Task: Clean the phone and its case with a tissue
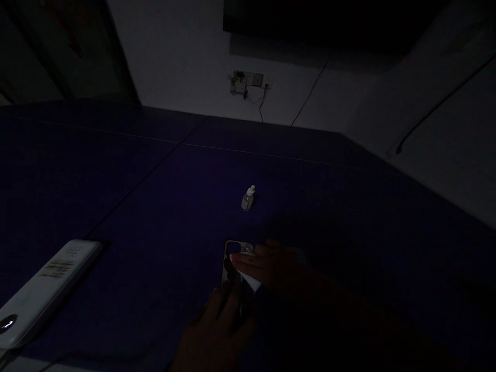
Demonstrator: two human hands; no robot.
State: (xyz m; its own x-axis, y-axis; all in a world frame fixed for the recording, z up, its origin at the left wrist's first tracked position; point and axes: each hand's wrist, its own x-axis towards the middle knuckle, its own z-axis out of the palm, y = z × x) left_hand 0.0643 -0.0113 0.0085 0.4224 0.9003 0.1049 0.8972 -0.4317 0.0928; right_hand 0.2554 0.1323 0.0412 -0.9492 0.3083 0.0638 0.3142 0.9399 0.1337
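Note:
A phone case with a large camera cut-out lies on the dark blue surface, close in front of me. My left hand reaches over its near end, the fingers pressed on it and holding it down. Under the fingers of my right hand is a folded white cloth or tissue, pressed against the upper right of the case. Dim light hides much of the case's lower part and both thumbs. Beyond the case stands a small clear bottle with a white cap, upright.
A long white device with a row of buttons lies at the left, with a cable near its front end. The blue surface runs back to a pale wall with sockets and hanging wires. A dark screen hangs above.

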